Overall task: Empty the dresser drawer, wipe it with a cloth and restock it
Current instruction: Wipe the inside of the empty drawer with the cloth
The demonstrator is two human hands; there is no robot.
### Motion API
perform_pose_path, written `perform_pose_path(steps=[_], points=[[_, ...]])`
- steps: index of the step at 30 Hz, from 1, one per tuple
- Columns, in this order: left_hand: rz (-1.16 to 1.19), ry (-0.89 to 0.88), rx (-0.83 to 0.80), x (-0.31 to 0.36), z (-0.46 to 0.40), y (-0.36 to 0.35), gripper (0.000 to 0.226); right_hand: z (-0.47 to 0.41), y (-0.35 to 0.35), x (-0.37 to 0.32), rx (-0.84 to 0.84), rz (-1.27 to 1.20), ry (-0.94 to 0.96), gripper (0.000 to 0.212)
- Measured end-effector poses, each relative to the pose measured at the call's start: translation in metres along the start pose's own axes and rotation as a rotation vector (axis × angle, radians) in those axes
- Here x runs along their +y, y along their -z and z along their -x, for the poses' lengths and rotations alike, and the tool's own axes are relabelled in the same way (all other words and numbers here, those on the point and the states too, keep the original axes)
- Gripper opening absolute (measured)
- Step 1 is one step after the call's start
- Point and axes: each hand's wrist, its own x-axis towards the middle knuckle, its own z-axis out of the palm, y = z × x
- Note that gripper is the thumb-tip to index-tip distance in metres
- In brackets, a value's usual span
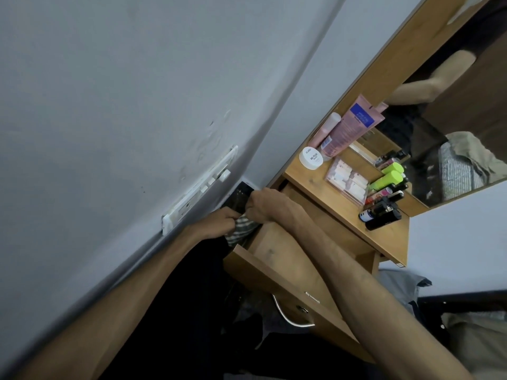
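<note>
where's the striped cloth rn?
Head view, left of centre: the striped cloth is gripped by the left hand and right hand, over the open drawer's back left corner, near the wall socket.

Left hand (219, 222), right hand (264, 205) fingers curled; arms outstretched

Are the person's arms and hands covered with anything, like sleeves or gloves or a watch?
No. Both arms are bare from the hands all the way back to the edge of the picture, with no sleeves showing. The left hand and the right hand wear no gloves. No watch, bracelet or ring shows on either wrist or hand. The forearms look long and slim in this wide-angle view.
</note>
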Motion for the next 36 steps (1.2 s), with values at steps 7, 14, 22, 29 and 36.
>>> perform_pose_path(steps=[7, 14, 22, 29, 36], points=[[0.037, -0.025, -0.016, 0.014, 0.031, 0.001, 0.046, 0.023, 0.001, -0.012, -0.073, -0.075, 0.024, 0.023], [0.068, -0.037, 0.026, 0.012, 0.051, -0.002, 0.02, 0.049, 0.004, -0.007, -0.093, -0.269, 0.089, 0.025], [0.267, -0.266, 0.54, 0.058, 0.076, 0.0, 0.024, 0.093, 0.005, 0.021, 0.412, -0.91, 0.088, 0.04], [-0.137, -0.454, 0.843, 0.094, 0.096, 0.003, 0.026, 0.115, -0.01, 0.03, 0.551, -0.869, 0.051, 0.029], [-0.087, -0.552, 0.816, 0.122, 0.111, -0.01, 0.033, 0.141, -0.019, 0.043, 0.593, -0.897, 0.049, 0.026]])
